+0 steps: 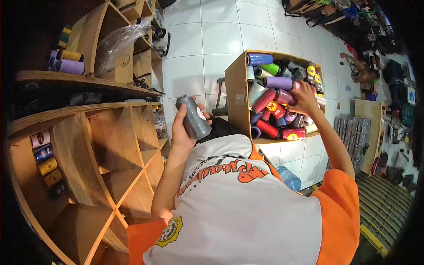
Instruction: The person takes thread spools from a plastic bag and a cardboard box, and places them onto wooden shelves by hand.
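My left hand (184, 126) is wrapped round a dark grey thread spool (194, 118) with a round white label, held up beside the box. My right hand (304, 100) reaches into an open cardboard box (237, 95) full of thread spools. Its thumb and fingers close round the end of a maroon thread spool (284, 96); part of the grip is hidden by the hand. Around it lie a purple spool (278, 83), a red spool (267, 129), a green spool (269, 69) and a blue spool (259, 59).
On my left stand wooden shelves with square compartments (115, 204); one holds a row of spools (47, 167), and more purple spools (70, 66) lie higher up. A blue water bottle (289, 177) is below the box. Plastic-wrapped bundles (352, 138) stand at right, above a yellow metal rack (383, 207).
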`<action>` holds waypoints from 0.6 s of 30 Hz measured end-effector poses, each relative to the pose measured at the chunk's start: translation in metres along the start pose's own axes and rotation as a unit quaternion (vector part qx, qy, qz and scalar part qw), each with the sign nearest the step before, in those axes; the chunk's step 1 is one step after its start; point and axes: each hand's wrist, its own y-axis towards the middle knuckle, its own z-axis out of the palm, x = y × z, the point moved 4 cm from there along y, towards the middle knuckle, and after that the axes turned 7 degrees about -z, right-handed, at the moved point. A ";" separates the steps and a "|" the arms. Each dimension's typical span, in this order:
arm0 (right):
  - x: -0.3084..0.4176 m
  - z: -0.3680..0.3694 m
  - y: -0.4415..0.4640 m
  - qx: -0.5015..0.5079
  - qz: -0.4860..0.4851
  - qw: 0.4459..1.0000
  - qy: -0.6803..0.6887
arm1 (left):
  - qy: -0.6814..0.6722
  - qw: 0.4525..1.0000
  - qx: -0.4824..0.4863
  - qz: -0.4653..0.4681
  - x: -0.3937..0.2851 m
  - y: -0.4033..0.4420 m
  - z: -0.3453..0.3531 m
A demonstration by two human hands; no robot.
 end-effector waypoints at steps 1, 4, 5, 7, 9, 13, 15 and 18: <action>0.000 0.000 0.000 -0.013 -0.008 1.000 0.006 | 0.007 1.000 0.002 0.003 0.000 0.000 0.000; 0.000 -0.015 -0.005 0.005 0.037 0.999 0.024 | 0.028 1.000 0.009 0.007 -0.002 -0.002 -0.002; 0.001 -0.023 -0.008 0.013 0.053 0.997 0.046 | 0.031 0.999 0.012 0.004 -0.003 -0.001 -0.002; 0.004 -0.039 -0.012 -0.050 0.056 0.993 0.086 | 0.037 0.999 0.023 -0.002 -0.003 0.002 0.000; 0.003 -0.052 -0.016 -0.087 0.058 0.983 0.150 | 0.042 0.998 0.035 -0.012 -0.002 0.004 0.001; 0.001 -0.062 -0.019 -0.105 0.121 0.967 0.198 | 0.062 0.997 0.043 -0.032 0.006 0.009 0.010; -0.003 -0.056 -0.020 -0.099 0.148 0.913 0.368 | 0.071 0.995 0.056 -0.041 0.010 0.012 0.014; 0.028 -0.077 -0.019 -0.072 0.167 0.689 0.702 | 0.083 0.992 0.070 -0.065 0.014 0.013 0.023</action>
